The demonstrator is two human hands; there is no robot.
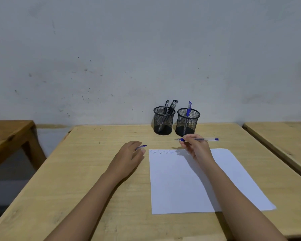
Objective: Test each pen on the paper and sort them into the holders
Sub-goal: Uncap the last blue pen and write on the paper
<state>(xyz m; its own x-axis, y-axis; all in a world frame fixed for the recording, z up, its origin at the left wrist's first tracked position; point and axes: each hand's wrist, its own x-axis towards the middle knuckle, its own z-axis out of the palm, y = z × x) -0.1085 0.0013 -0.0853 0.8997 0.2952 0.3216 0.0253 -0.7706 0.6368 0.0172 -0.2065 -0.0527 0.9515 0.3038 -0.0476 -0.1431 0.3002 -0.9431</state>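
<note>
My right hand point(195, 146) grips an uncapped blue pen point(205, 139), held level above the top edge of the white paper point(189, 183), tip pointing left. My left hand point(129, 157) rests on the table left of the paper and holds the pen's blue cap point(141, 146) between its fingers. Short written marks point(162, 152) run along the paper's top left. Two black mesh holders stand at the table's back: the left holder point(163, 120) contains several black pens, the right holder point(188, 122) contains one blue pen point(188, 110).
The light wooden table point(94, 171) ends at a grey wall. A darker wooden table point(9, 134) stands to the left across a gap, and another light table point(281, 136) sits close on the right.
</note>
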